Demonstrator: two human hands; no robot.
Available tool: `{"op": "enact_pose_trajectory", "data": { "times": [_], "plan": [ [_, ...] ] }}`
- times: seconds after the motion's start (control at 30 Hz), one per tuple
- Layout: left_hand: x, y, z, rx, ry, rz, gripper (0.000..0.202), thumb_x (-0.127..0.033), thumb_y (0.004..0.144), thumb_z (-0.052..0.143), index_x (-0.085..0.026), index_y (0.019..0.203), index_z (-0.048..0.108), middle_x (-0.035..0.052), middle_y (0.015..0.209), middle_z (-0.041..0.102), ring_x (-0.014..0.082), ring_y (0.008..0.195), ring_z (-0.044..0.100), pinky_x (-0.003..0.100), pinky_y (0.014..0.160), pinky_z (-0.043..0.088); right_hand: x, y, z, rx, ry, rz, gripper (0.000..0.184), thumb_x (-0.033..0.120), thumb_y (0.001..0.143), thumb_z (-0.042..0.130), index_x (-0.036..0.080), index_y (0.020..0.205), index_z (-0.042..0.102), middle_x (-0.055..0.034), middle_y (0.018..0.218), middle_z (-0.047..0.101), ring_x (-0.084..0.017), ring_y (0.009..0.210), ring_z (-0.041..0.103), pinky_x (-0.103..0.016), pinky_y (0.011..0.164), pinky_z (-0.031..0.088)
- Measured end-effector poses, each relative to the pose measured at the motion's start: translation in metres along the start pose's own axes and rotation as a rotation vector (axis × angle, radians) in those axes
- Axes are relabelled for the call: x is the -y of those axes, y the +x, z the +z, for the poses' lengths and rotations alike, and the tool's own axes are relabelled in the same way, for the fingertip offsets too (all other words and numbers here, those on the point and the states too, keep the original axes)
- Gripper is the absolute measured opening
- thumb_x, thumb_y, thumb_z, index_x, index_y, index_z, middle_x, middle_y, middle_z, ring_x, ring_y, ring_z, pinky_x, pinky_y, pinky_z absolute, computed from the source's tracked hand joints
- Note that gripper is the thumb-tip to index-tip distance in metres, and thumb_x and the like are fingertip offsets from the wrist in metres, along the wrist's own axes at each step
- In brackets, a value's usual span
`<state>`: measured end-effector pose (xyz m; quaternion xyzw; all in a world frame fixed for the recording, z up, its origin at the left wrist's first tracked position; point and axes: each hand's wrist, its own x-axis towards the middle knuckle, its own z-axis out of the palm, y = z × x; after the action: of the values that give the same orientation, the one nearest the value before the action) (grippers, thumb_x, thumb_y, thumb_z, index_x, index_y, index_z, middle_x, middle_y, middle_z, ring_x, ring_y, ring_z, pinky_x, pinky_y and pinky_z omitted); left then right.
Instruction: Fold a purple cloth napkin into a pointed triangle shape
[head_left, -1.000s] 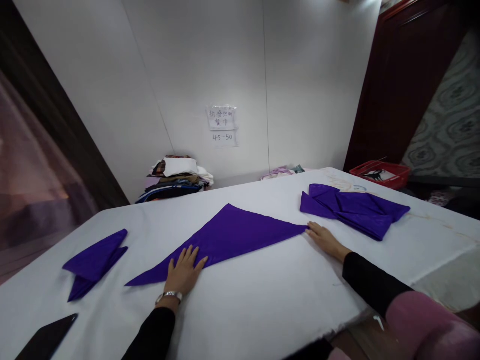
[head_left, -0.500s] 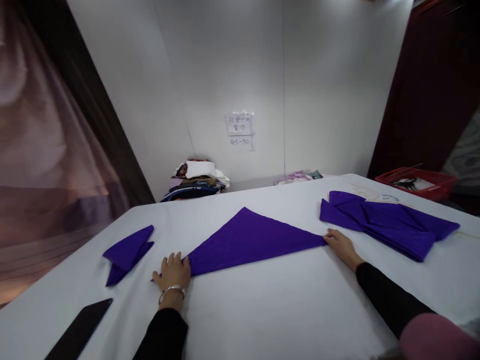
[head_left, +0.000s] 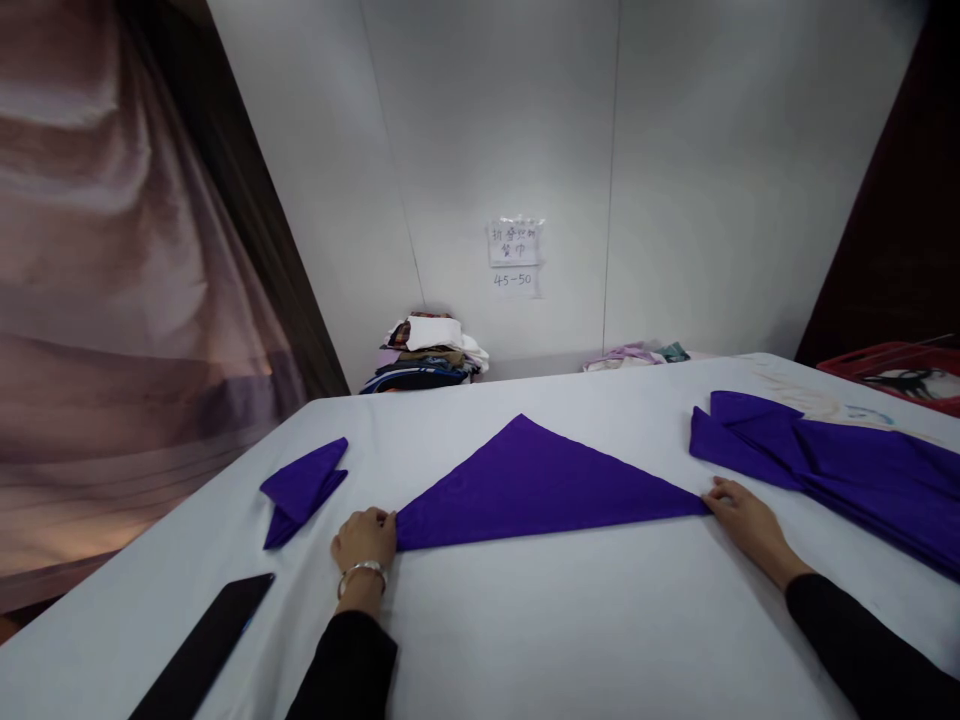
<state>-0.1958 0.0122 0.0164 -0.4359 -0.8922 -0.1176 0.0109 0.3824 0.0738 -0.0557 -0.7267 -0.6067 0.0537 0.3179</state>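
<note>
A purple cloth napkin (head_left: 529, 485) lies flat on the white-covered table, folded into a wide triangle with its point away from me. At its left corner, my left hand (head_left: 365, 540), wearing a silver bangle, is closed with fingers curled on the cloth. The tip of the right corner is pinched between the thumb and fingers of my right hand (head_left: 741, 512). To the left stands a folded purple napkin (head_left: 306, 488) with a pointed shape. Several more purple cloths (head_left: 840, 455) lie in a loose heap beyond my right hand.
A black flat device (head_left: 202, 645) rests on the table (head_left: 540, 640) at the lower left. Behind the far edge are a stack of folded clothes (head_left: 427, 355) and a lilac cloth (head_left: 626, 353). A red basket (head_left: 892, 362) is at the far right; a curtain (head_left: 112, 300) hangs left.
My view has turned right. The fingers of my left hand, spread flat before, have curled in at the left corner. My right hand keeps its pinch on the right corner.
</note>
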Motion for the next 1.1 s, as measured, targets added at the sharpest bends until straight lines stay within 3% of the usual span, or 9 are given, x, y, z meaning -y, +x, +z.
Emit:
{"op": "enact_pose_trajectory", "data": {
  "times": [0.13,0.33,0.47,0.63,0.83,0.97,1.1],
  "plan": [
    [0.001,-0.005,-0.004,-0.007,-0.015,-0.018,0.033,-0.04,0.081,0.041,-0.021,0.093,0.066,0.0106,0.11,0.06,0.0278,0.107,0.052,0.039,0.088,0.038,-0.001,-0.001,0.0,-0.012,-0.023,-0.003,0.027,0.043,0.068,0.044,0.023,0.073,0.06,-0.0071,0.118,0.06,-0.027,0.102,0.058,-0.036,0.086,0.042],
    [0.016,-0.014,-0.009,-0.049,0.012,-0.017,0.051,-0.053,0.082,0.035,-0.017,0.108,0.061,0.0143,0.115,0.057,0.0326,0.108,0.049,0.043,0.086,0.04,0.0,-0.003,0.001,-0.035,-0.021,-0.042,0.039,0.039,0.07,0.04,0.019,0.097,0.06,-0.0107,0.116,0.06,-0.029,0.109,0.054,-0.041,0.092,0.041],
    [0.023,-0.016,-0.013,-0.04,0.049,-0.026,0.056,-0.056,0.079,0.036,-0.016,0.111,0.059,0.0162,0.113,0.058,0.0333,0.105,0.051,0.043,0.084,0.041,0.008,-0.007,-0.002,-0.141,-0.014,-0.178,0.039,0.031,0.07,0.039,0.018,0.101,0.059,-0.0111,0.121,0.057,-0.029,0.118,0.047,-0.044,0.099,0.036],
    [0.022,-0.018,-0.021,0.046,0.059,-0.038,0.048,-0.054,0.078,0.039,-0.016,0.094,0.064,0.0156,0.101,0.063,0.0331,0.097,0.056,0.041,0.077,0.042,0.035,-0.017,-0.006,-0.161,0.088,-0.375,0.033,0.032,0.077,0.038,0.018,0.098,0.061,-0.0124,0.121,0.057,-0.028,0.122,0.043,-0.046,0.103,0.032],
    [0.025,-0.017,-0.02,0.061,0.019,-0.005,0.037,-0.049,0.078,0.042,-0.018,0.08,0.063,0.0154,0.101,0.063,0.0335,0.097,0.056,0.04,0.074,0.041,0.099,-0.024,0.003,0.069,0.225,-0.475,0.035,0.037,0.082,0.043,0.021,0.109,0.059,-0.008,0.126,0.055,-0.025,0.125,0.041,-0.045,0.104,0.032],
    [0.03,-0.014,-0.018,0.06,-0.106,-0.022,0.032,-0.046,0.078,0.042,-0.019,0.074,0.059,0.0119,0.083,0.066,0.0271,0.08,0.061,0.034,0.066,0.043,0.145,-0.032,0.015,0.285,0.204,-0.513,0.046,0.046,0.085,0.042,0.024,0.124,0.052,-0.0067,0.135,0.048,-0.026,0.129,0.034,-0.048,0.107,0.024],
    [0.034,-0.01,-0.021,0.025,-0.329,-0.093,0.025,-0.046,0.072,0.05,-0.022,0.067,0.055,0.007,0.069,0.065,0.0267,0.072,0.061,0.034,0.064,0.044,0.161,-0.046,0.028,0.506,0.068,-0.569,0.06,0.057,0.085,0.037,0.024,0.135,0.04,-0.0072,0.144,0.032,-0.027,0.135,0.022,-0.052,0.108,0.013]
  ]
}}
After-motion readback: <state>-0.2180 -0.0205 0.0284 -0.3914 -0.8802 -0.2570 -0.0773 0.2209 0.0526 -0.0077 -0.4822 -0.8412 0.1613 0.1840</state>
